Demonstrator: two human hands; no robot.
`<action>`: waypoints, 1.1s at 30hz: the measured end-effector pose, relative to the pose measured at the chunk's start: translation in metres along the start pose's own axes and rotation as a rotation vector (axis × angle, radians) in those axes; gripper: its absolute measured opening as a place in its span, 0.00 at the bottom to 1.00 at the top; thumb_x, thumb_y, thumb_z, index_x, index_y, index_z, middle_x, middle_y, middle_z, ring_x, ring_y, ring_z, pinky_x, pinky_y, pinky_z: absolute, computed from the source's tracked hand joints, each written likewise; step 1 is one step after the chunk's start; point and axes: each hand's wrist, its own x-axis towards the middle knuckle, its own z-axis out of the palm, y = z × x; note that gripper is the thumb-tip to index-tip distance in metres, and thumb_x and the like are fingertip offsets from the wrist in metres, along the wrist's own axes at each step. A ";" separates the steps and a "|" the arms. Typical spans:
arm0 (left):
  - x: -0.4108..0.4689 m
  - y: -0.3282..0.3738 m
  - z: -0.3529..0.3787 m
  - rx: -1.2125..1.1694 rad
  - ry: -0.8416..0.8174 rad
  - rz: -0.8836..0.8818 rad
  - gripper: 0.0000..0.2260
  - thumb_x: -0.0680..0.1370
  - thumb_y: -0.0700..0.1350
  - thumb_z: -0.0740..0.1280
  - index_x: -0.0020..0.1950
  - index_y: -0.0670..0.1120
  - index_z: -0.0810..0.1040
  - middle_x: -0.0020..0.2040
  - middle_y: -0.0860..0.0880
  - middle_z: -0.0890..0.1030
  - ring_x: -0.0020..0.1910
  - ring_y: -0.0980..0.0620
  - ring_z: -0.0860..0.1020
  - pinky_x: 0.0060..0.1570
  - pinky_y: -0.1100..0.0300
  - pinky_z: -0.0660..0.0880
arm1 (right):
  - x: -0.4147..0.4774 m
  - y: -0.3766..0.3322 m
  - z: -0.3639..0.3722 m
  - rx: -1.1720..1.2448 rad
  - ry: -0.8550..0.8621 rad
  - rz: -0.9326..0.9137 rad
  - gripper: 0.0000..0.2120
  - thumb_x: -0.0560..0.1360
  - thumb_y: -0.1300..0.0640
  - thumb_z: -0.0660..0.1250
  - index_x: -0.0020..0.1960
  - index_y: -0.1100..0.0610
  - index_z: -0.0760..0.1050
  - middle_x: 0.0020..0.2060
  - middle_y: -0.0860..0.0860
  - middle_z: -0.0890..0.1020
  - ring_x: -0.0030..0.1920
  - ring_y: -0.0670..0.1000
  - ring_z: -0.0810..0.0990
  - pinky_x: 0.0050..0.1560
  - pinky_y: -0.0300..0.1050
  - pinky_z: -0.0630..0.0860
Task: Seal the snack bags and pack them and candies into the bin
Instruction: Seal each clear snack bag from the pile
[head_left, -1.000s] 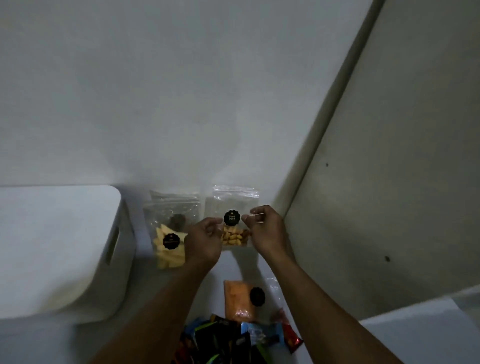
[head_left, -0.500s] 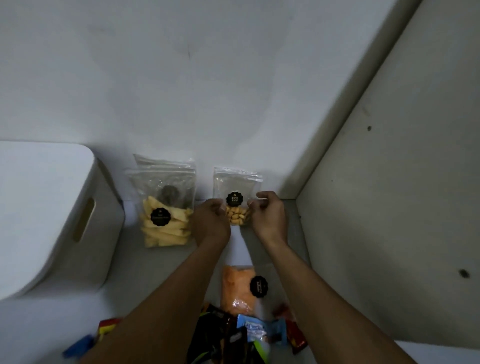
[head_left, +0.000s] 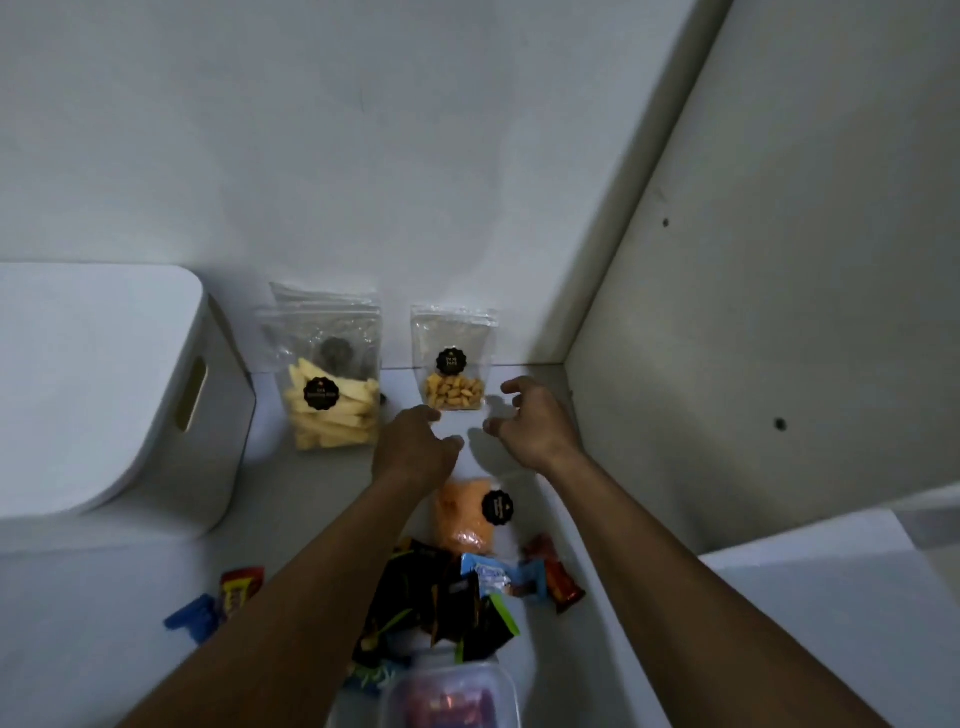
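Clear nut bag (head_left: 454, 358) upright against wall (head_left: 363, 156) (seal end up); left hand (head_left: 415, 449), right hand (head_left: 530, 421) loose, empty.

White bench (head_left: 301, 493) in a corner. Left: white bin (head_left: 104, 389). Rear, standing against the wall (head_left: 363, 156): bag of pale sticks (head_left: 332, 410) and bag of nuts (head_left: 454, 374), apart. Centre: orange bag (head_left: 465, 514) lying flat, touching a heap of wrapped candies (head_left: 457, 597).

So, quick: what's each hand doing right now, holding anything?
Left hand: open, holding nothing.
Right hand: open, fingers loosely curled, holding nothing.
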 end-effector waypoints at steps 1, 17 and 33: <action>-0.007 -0.001 0.000 0.035 -0.050 0.003 0.25 0.74 0.52 0.73 0.68 0.46 0.74 0.67 0.44 0.76 0.63 0.46 0.76 0.56 0.59 0.71 | -0.007 0.002 -0.002 -0.054 -0.038 0.007 0.29 0.73 0.53 0.74 0.71 0.52 0.69 0.66 0.54 0.77 0.62 0.54 0.77 0.61 0.51 0.76; -0.040 -0.025 0.025 0.004 -0.102 -0.037 0.16 0.72 0.43 0.75 0.59 0.45 0.80 0.60 0.44 0.78 0.51 0.50 0.75 0.49 0.64 0.69 | -0.055 0.052 0.011 -0.251 -0.064 0.197 0.25 0.73 0.61 0.67 0.67 0.61 0.64 0.62 0.63 0.74 0.62 0.63 0.75 0.59 0.50 0.75; -0.097 0.014 -0.082 -0.273 -0.247 0.135 0.14 0.71 0.32 0.66 0.53 0.46 0.81 0.45 0.46 0.83 0.42 0.47 0.80 0.36 0.61 0.73 | -0.125 -0.075 -0.081 0.221 -0.031 -0.085 0.08 0.69 0.66 0.74 0.47 0.58 0.83 0.43 0.50 0.84 0.46 0.48 0.82 0.43 0.40 0.76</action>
